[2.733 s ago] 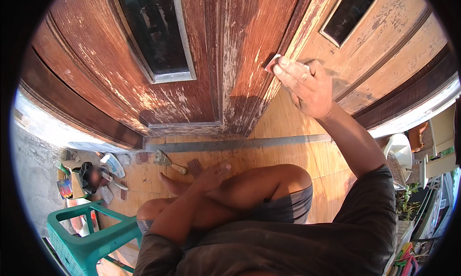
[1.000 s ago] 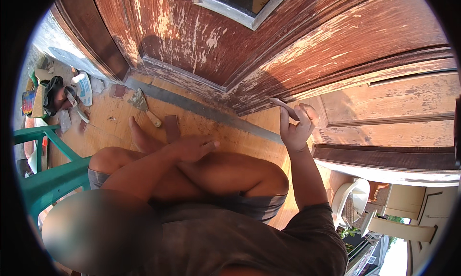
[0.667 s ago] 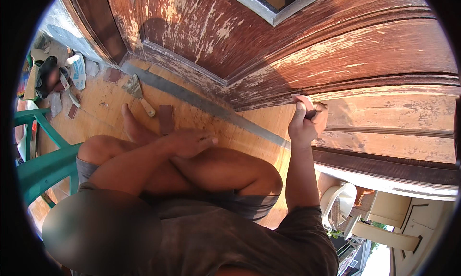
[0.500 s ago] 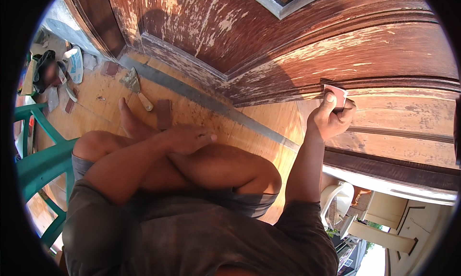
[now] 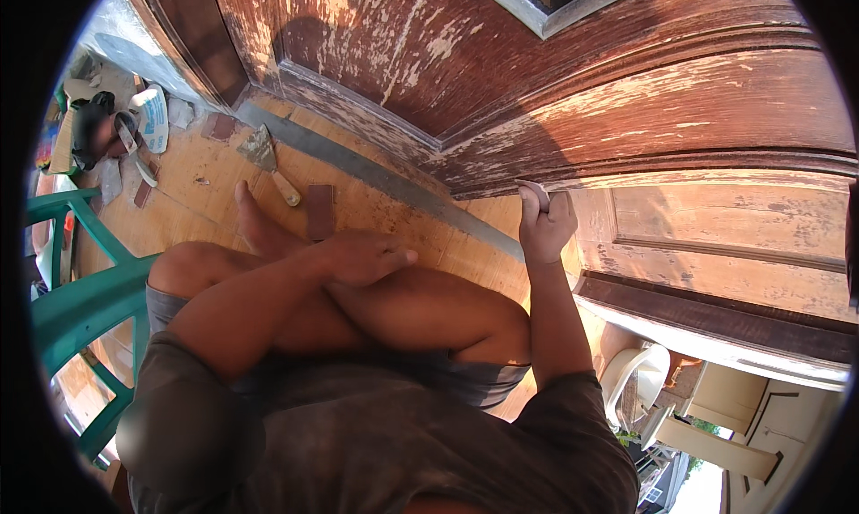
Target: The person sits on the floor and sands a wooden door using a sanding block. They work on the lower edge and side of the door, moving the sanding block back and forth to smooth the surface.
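Observation:
My right hand [image 5: 548, 228] is closed on a small folded piece of reddish-brown sandpaper [image 5: 533, 190], thumb on top. The sandpaper is at the door's lower edge moulding, and my fingers hide much of it. The wooden door [image 5: 617, 147] has dark red-brown finish worn off in pale streaks and patches. Across my crossed legs rests my left hand [image 5: 362, 259], loosely spread, with no object showing in it. Just beyond it on the floor lies a flat brown sandpaper sheet [image 5: 320, 212]. A putty knife [image 5: 273, 163] with a wooden handle lies farther left.
At the left stands a green plastic chair [image 5: 85, 308]. Behind it are a dark bag [image 5: 89, 125], a blue-and-white package [image 5: 154, 120] and scattered scraps. A grey strip [image 5: 327, 152] crosses the tiled floor. A white chair [image 5: 640, 380] stands at lower right, past the door frame.
My right hand has moved left along the door's lower edge with the sandpaper. The view has shifted slightly. My left hand stays on my legs.

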The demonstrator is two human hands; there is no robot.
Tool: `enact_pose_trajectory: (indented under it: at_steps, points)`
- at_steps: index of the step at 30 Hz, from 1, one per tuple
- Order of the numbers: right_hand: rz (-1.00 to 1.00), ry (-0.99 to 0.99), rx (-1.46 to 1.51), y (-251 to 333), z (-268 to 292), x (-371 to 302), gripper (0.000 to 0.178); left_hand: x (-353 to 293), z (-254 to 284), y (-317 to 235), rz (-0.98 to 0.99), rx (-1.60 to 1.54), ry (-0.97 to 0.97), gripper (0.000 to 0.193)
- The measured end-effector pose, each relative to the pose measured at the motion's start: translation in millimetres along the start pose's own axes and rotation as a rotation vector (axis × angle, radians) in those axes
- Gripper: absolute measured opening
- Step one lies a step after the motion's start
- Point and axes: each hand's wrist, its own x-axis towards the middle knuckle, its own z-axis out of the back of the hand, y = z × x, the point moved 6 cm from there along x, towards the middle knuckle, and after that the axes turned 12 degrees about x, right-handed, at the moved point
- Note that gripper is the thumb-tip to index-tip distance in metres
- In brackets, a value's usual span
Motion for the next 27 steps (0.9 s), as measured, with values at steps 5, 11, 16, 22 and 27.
enact_pose_trajectory:
  at_steps: [5, 11, 16, 22, 27]
  points:
    - [-0.413, -0.537, 0.083, -27, 31, -23, 0.04, 2, -7, -2, 0.004, -0.018, 0.099, 0.073]
    - [-0.127, 0.017, 0.04, -15, -7, -21, 0.045, -9, 28, -5, -0.077, 0.039, -0.28, 0.073]
    - [-0.34, -0.227, -0.025, -25, 9, -29, 0.046, 2, 78, 5, -0.013, -0.801, -0.487, 0.086]
    - [-0.426, -0.193, 0.222, -30, 8, -30, 0.025, 27, 116, -31, -0.088, -1.443, -0.628, 0.103]
    - [-0.268, 0.25, -0.072, -25, -24, -35, 0.048, 31, 125, -38, -0.409, -1.455, -0.364, 0.134]
